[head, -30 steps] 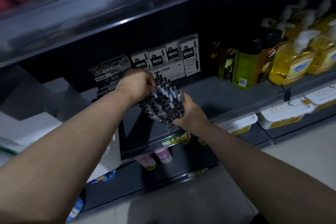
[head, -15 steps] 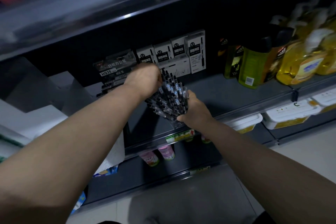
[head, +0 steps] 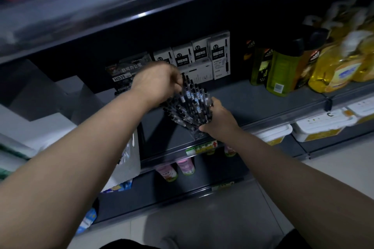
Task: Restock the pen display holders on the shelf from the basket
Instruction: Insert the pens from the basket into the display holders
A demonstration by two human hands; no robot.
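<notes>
Pens (head: 192, 101) before "0.5" boxes (head: 219, 56); "HQ35" label (head: 119, 77)

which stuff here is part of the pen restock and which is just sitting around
In the job: pen holder, pens in it, left hand gripping pen tops, right hand gripping the holder.
Just there: white pen boxes, green bottles, yellow bottles, pink bottles, white tubs.

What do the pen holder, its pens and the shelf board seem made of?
The pen holder looks clear hard plastic, maybe acrylic: the shelf board shows through its base. The pens seem plastic, see-through barrels with black tips and clips. The shelf board is likely painted metal, matte dark grey with a thin folded front edge; dim light leaves it open.
</notes>
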